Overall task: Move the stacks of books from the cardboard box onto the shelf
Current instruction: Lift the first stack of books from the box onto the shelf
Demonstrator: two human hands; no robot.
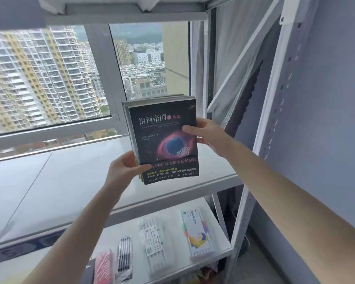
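A person holds a stack of books [164,140] in mid-air at the centre of the frame, its front cover facing the camera, above the white board of a metal shelf [70,181] that runs in front of a high-rise window [49,78]. The left grip [123,171] clasps the stack's lower left corner, thumb across the cover. The right grip [205,134] pinches its right edge, thumb on the front and fingers behind. By the look of it the stack has not yet been set down: its lower edge appears to hang clear of the board, and no other books show on that level, so this would seem an early load with the placing left to do. The cardboard box is out of view, and how many stacks remain cannot be told. The black top cover carries the title "银河帝国" in white with "基地" in red beside it, above a red and blue nebula. A red line lower down reads in part "百万册全新纪念版", its start hidden by the left thumb. The smaller lines below are too fine to read surely. On the lower shelf level [221,251], at the bottom of the frame, lie a pack of black pens [124,255], a pink pack [104,267] and a white box with a cartoon child [197,232], their labels illegible.
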